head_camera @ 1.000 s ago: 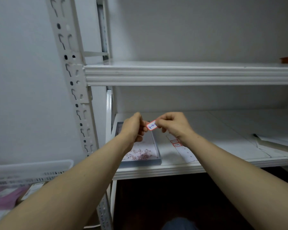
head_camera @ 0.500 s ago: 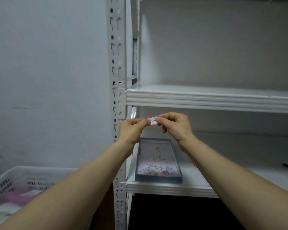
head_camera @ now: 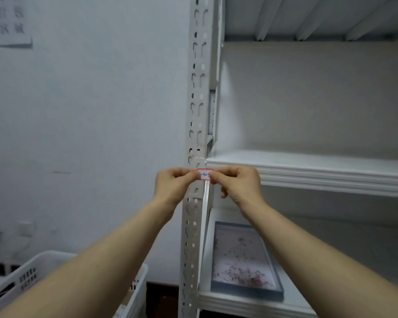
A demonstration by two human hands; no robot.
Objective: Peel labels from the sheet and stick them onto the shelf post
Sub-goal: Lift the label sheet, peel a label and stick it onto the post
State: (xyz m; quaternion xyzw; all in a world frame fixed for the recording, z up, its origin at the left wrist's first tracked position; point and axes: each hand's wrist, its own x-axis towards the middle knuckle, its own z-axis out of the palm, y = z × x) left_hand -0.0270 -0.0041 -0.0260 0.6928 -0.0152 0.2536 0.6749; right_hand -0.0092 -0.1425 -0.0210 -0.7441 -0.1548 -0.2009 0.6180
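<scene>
A small white label [head_camera: 204, 174] with a red border and blue handwriting is stretched between both hands. My left hand [head_camera: 174, 185] pinches its left end and my right hand [head_camera: 238, 184] pinches its right end. The label lies in front of the white perforated shelf post [head_camera: 197, 99], level with the front edge of the middle shelf [head_camera: 308, 171]. Whether it touches the post cannot be told. The label sheet is out of view.
A grey-framed tray [head_camera: 244, 260] with a pink flower pattern lies on the lower shelf [head_camera: 251, 301] right of the post. A white slotted plastic basket [head_camera: 32, 274] stands at the lower left by the wall. Wall sockets [head_camera: 25, 228] sit low on the left wall.
Both hands carried the label from over the lower shelf leftward and up to the post. The view has risen and turned left, so the post is now central.
</scene>
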